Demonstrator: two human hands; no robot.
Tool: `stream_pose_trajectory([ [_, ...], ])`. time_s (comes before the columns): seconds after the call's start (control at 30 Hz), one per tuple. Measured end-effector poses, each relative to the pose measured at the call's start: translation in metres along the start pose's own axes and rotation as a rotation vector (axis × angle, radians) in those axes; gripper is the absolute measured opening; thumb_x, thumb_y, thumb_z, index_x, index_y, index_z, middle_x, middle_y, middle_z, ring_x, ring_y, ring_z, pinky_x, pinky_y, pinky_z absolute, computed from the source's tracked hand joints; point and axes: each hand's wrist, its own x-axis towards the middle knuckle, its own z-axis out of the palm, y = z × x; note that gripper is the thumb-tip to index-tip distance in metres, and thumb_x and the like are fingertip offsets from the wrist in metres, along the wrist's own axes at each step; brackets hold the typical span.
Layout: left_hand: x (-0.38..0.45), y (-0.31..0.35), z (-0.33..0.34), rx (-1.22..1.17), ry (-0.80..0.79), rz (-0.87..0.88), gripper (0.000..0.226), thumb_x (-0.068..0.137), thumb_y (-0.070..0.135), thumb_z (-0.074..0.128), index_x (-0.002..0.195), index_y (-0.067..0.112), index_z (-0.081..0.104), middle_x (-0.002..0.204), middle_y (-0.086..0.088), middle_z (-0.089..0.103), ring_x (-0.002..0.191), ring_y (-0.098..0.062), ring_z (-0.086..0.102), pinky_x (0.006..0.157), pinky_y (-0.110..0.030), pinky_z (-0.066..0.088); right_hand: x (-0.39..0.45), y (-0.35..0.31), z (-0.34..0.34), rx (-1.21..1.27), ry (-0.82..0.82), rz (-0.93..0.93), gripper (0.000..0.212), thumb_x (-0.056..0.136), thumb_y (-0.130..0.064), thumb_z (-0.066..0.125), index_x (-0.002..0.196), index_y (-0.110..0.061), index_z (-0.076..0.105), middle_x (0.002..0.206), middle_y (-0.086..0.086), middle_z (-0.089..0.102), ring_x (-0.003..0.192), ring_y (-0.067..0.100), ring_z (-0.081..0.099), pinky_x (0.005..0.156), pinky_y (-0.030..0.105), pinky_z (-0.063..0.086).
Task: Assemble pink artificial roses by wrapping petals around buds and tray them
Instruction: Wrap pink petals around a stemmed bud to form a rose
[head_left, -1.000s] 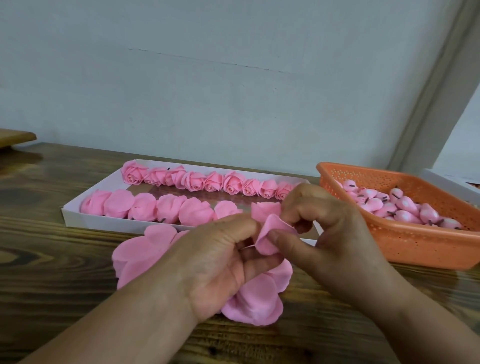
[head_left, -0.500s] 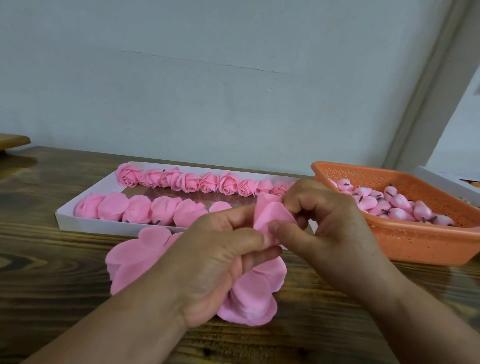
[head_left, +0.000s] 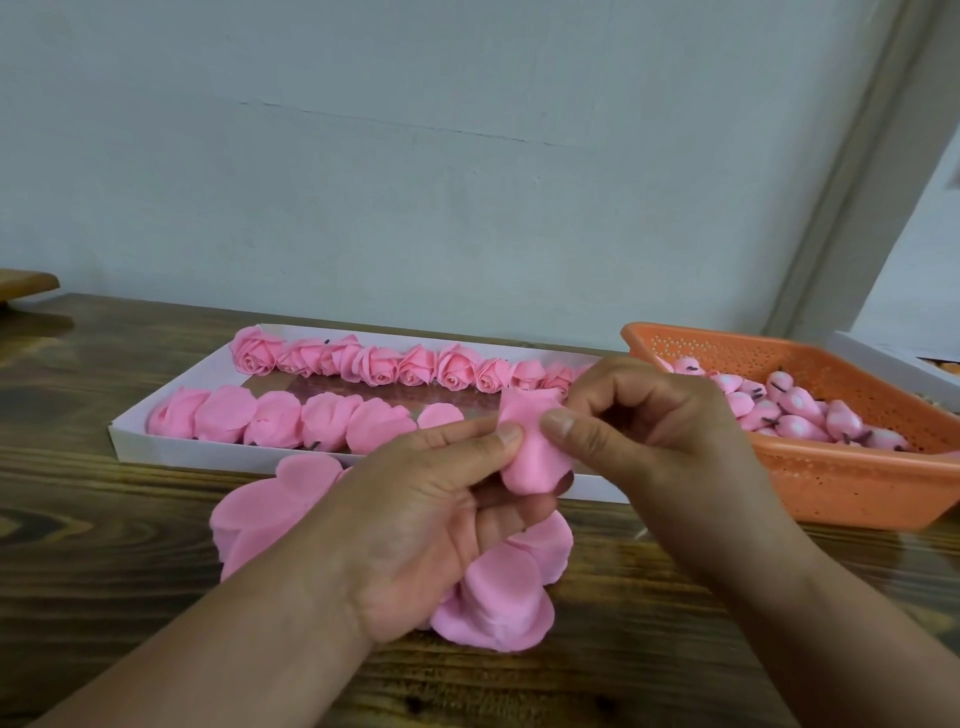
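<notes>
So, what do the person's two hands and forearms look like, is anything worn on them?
Both are bare. The left hand and the right hand carry no glove, ring or bracelet, and neither wrist shows a watch. No sleeve shows on either forearm up to the frame's lower edge. The nails that show are short and unpainted.

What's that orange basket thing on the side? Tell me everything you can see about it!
The orange basket looks like plastic, with sloping walls full of tiny holes and a smooth rim. It sits flat on the wooden table, to the right of the white tray. Inside lies a heap of pink buds with short dark stems. The right hand is in front of its left corner; neither hand reaches into it. Its right end runs out of view.
</notes>
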Motion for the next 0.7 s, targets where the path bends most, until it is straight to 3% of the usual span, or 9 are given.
stream_pose_trajectory([
  [0.13,-0.0001,0.0019,0.0001,-0.096,-0.018,-0.054,0.031,0.071,0.011,0.061,0.097,-0.004,0.071,0.103,-0.022,0.07,0.083,-0.027,0.071,0.06,-0.024,0.059,0.0015,0.0032,-0.0037,-0.001,0.094,0.015,0.016,0.072,-0.015,0.076,0.065,-0.008,0.063,0.064,0.013,0.06,0.058,0.025,0.049,0.064,0.017,0.047],
  [0.23,0.0,0.0039,0.0001,-0.175,-0.025,-0.093,0.034,0.069,0.009,0.062,0.098,-0.007,0.07,0.102,-0.023,0.069,0.086,-0.028,0.071,0.057,-0.024,0.059,0.0025,0.0053,-0.0058,-0.011,0.153,0.027,0.007,0.072,-0.017,0.07,0.07,-0.013,0.065,0.06,0.001,0.06,0.055,0.008,0.051,0.091,0.03,0.045],
  [0.27,0.0002,0.0046,0.0,-0.196,-0.025,-0.1,0.034,0.068,0.008,0.062,0.098,-0.008,0.069,0.101,-0.023,0.069,0.086,-0.029,0.071,0.056,-0.024,0.059,0.0027,0.0054,-0.0057,-0.007,0.174,0.021,0.003,0.072,-0.016,0.065,0.07,-0.015,0.065,0.058,-0.006,0.06,0.054,0.003,0.051,0.089,0.028,0.045],
  [0.37,0.0003,0.0058,-0.0007,-0.24,-0.024,-0.107,0.037,0.067,0.008,0.062,0.101,-0.009,0.068,0.101,-0.024,0.069,0.084,-0.029,0.071,0.055,-0.025,0.059,0.003,0.0033,-0.0064,0.09,0.21,-0.003,0.013,0.07,-0.007,0.057,0.064,-0.016,0.064,0.056,-0.011,0.06,0.053,-0.001,0.051,0.057,0.012,0.043],
  [0.43,0.0002,0.0063,-0.0012,-0.258,-0.037,-0.111,0.04,0.068,0.008,0.063,0.105,-0.009,0.068,0.104,-0.024,0.068,0.085,-0.029,0.071,0.055,-0.025,0.059,0.0022,0.0007,-0.0058,0.083,0.204,-0.001,0.013,0.069,-0.006,0.056,0.064,-0.015,0.064,0.056,-0.011,0.06,0.054,-0.001,0.051,0.057,0.014,0.042],
  [0.5,-0.0005,0.0066,-0.0013,-0.258,-0.049,-0.111,0.041,0.068,0.008,0.063,0.105,-0.009,0.067,0.106,-0.024,0.066,0.087,-0.028,0.07,0.054,-0.024,0.059,0.0011,0.0013,-0.0061,0.038,0.186,0.012,0.009,0.069,-0.013,0.058,0.062,-0.012,0.063,0.054,-0.006,0.057,0.054,0.004,0.048,0.068,0.024,0.044],
  [0.57,-0.001,0.0068,-0.0013,-0.253,-0.055,-0.104,0.041,0.067,0.008,0.063,0.104,-0.009,0.068,0.105,-0.024,0.066,0.086,-0.027,0.07,0.054,-0.024,0.059,0.0012,0.0026,-0.006,-0.036,0.164,0.048,0.027,0.071,-0.031,0.06,0.063,-0.005,0.058,0.052,0.005,0.05,0.052,0.01,0.045,0.085,0.039,0.043],
  [0.6,-0.0014,0.007,-0.0012,-0.252,-0.059,-0.1,0.041,0.067,0.009,0.064,0.104,-0.009,0.068,0.104,-0.024,0.067,0.086,-0.027,0.07,0.056,-0.024,0.059,0.001,0.0027,-0.006,-0.041,0.136,0.084,0.04,0.07,-0.042,0.059,0.061,-0.003,0.056,0.052,0.009,0.047,0.052,0.011,0.044,0.085,0.041,0.043],
  [0.7,-0.0022,0.0073,-0.001,-0.248,-0.081,-0.096,0.034,0.078,0.009,0.066,0.106,-0.009,0.067,0.105,-0.023,0.066,0.094,-0.027,0.066,0.059,-0.024,0.06,0.0011,0.0001,-0.0042,0.053,-0.002,0.212,0.046,0.064,-0.055,0.06,0.062,-0.009,0.06,0.057,0.002,0.051,0.057,0.011,0.046,0.06,0.03,0.041],
])
